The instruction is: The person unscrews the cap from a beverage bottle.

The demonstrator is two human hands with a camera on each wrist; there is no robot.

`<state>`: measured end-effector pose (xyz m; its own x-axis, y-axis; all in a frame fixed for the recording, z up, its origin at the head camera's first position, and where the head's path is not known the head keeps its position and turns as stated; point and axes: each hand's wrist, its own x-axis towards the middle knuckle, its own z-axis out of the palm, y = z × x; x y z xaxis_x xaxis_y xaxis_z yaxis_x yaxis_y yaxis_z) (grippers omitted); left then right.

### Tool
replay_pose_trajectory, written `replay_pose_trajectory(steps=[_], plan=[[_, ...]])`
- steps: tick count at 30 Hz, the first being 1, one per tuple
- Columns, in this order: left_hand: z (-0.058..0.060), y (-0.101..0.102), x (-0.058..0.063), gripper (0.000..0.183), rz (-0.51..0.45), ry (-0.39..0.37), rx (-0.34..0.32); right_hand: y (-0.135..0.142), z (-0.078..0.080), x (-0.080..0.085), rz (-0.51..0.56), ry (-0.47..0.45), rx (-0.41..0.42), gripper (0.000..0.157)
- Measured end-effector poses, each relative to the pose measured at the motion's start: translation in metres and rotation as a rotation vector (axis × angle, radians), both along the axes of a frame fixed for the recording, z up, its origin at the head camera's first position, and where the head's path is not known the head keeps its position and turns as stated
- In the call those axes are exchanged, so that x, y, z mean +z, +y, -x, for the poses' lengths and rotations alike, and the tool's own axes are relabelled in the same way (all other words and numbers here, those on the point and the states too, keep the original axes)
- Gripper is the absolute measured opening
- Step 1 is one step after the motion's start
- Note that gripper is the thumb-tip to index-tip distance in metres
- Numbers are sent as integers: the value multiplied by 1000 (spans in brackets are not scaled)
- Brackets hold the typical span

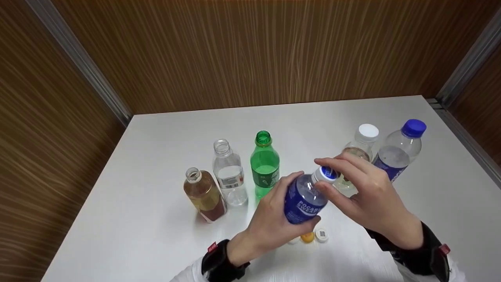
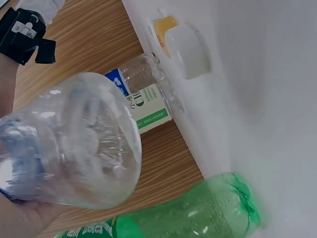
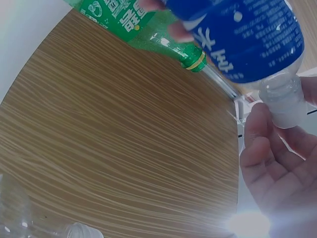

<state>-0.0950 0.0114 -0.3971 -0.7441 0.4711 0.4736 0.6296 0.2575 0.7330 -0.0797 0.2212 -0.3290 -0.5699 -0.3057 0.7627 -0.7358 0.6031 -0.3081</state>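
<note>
A clear sports-drink bottle (image 1: 303, 201) with a blue label is tilted up to the right above the table. My left hand (image 1: 266, 217) grips it round the label. Its white cap (image 1: 320, 175), with a blue top, is between the thumb and fingers of my right hand (image 1: 370, 192). In the right wrist view the fingers curl close round the white cap (image 3: 289, 113) at the neck. The bottle's clear base (image 2: 99, 144) fills much of the left wrist view. Below the left hand lie a yellow cap (image 1: 307, 237) and a white cap (image 1: 321, 235), beside another partly hidden cap.
Capless green (image 1: 265, 164), clear (image 1: 230, 172) and brown-tinted (image 1: 204, 196) bottles stand left of the hands. A white-capped bottle (image 1: 361, 141) and a blue-capped bottle (image 1: 403, 145) stand at the right. Wood-grain panels (image 1: 250, 55) surround the white table (image 1: 137, 188).
</note>
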Motion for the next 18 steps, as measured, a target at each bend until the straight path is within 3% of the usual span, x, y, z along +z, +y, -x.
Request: replay_pose_trajectory(steps=[8,11,18], plan=[[-2,-18,-4,79,72,-15,-20,-6,1,-7,-48,-12,45,22],[-3,-24,-5,78,130,41,-11,-9,1,-9,-52,-36,45,12],[-3,-31,-5,83,249,203,59,-19,0,-12,-30,-111,-22,17]])
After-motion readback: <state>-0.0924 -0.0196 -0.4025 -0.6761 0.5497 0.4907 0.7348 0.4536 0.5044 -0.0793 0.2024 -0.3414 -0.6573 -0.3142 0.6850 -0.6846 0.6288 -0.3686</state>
